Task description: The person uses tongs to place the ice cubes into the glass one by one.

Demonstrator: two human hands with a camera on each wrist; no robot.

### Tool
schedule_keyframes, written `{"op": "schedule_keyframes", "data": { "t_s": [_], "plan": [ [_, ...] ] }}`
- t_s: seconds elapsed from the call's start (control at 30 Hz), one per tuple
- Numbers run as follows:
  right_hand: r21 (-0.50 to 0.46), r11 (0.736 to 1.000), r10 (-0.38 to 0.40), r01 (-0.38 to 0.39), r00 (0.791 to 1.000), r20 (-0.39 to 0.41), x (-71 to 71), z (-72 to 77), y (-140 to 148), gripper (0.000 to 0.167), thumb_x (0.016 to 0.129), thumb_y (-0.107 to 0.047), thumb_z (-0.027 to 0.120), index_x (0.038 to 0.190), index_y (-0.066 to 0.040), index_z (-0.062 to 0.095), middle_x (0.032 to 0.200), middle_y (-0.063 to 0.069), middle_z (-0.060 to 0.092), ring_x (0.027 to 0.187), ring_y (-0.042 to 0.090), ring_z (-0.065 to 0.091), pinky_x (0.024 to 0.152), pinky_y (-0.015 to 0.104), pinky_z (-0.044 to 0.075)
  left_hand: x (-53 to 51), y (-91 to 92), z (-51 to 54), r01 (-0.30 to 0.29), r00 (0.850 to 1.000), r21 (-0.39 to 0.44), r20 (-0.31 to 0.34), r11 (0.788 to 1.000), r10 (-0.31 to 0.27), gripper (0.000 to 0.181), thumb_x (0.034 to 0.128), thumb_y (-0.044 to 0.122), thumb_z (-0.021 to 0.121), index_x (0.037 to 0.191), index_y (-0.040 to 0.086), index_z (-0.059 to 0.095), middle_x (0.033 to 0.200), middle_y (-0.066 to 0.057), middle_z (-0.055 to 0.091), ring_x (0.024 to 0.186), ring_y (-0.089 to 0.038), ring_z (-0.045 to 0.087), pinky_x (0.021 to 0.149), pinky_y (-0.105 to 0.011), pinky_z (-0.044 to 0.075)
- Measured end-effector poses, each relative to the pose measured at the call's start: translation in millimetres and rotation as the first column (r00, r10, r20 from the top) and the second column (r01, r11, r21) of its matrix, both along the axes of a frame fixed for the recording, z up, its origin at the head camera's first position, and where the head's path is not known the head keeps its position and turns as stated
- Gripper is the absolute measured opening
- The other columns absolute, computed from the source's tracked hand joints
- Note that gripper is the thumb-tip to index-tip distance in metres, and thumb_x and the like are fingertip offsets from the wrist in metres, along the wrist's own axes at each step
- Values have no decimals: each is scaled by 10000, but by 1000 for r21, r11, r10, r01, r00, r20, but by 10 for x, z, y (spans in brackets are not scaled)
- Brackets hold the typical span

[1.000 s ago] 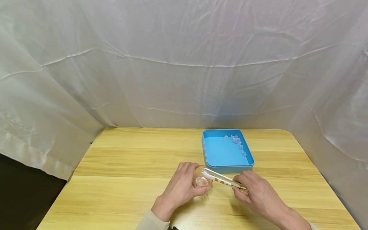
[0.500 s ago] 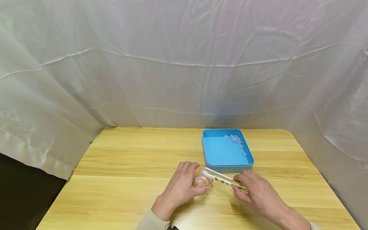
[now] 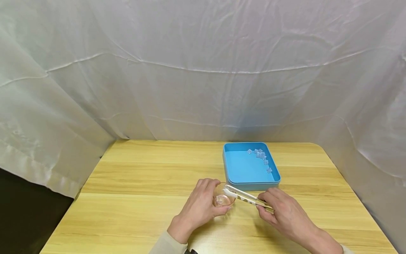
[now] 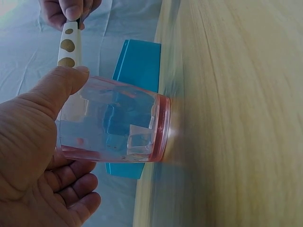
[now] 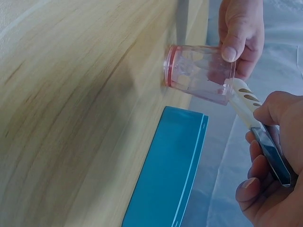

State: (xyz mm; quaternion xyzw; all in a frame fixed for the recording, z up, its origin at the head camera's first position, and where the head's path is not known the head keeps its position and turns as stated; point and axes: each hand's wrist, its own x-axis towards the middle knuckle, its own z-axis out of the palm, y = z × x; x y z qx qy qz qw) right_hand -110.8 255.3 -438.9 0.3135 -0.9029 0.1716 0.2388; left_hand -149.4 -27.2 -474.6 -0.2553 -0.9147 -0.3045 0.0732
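Note:
Near the front of the table, my left hand (image 3: 200,204) grips a clear, pink-tinted cup (image 4: 111,118) round its side, thumb near the rim. A small clear cube (image 4: 140,138) lies at the cup's bottom; whether more lie there I cannot tell. My right hand (image 3: 287,213) holds a pair of tongs (image 5: 246,101), metal at the handle end, white with brown spots toward the tips. Those tips reach into the cup's mouth. Between them, any held piece is too unclear to make out.
Just behind the cup stands a square blue box (image 3: 253,186) with low walls. Several clear cubes (image 3: 261,155) lie along its back and right side. A wooden table (image 3: 142,215) carries everything, and a pale curtain (image 3: 190,98) hangs behind and at both sides.

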Motion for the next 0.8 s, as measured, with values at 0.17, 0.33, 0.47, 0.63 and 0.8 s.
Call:
{"op": "schedule_keyframes", "data": {
  "t_s": [0.17,0.33,0.47,0.63,0.8],
  "plan": [
    [-6,1000,3,-3,1000,-5,-3,-7,-3,156,832,-145,806,933,-183,693,858,-159,545,756,-35,404,605,99,361,0,-2,3,-3,1000,-2,1,1000,3,726,818,463,884,1353,51,617,1264,-57,663,1185,-188,560,1029,-351,523],
    [-9,1000,6,-6,1000,-11,-5,-14,-5,130,852,-159,794,934,-176,695,858,-152,553,760,-34,408,608,98,364,4,-4,14,-3,1000,-3,7,1000,3,735,815,467,886,1361,55,616,1269,-55,661,1193,-191,559,1039,-356,521],
    [-8,1000,0,0,1000,-3,1,-11,-3,140,843,-152,802,936,-171,699,857,-145,557,760,-34,408,606,103,367,-1,-2,23,-3,1000,-5,17,1000,3,744,814,476,884,1366,58,613,1276,-55,660,1202,-193,557,1047,-356,520],
    [-9,1000,0,0,1000,0,3,-9,-5,144,843,-150,805,938,-173,700,859,-141,561,762,-32,410,606,105,368,-5,2,31,-3,1000,-9,26,1000,4,749,814,487,878,1369,60,610,1279,-51,657,1202,-188,554,1047,-350,520],
    [-8,1000,2,-2,1000,-8,0,-12,-8,132,859,-169,795,941,-187,692,862,-131,574,768,-29,418,612,103,372,-4,-3,26,-2,1000,-1,13,1000,2,734,811,462,888,1356,53,616,1267,-54,659,1191,-188,556,1032,-353,524]
  ]
}}
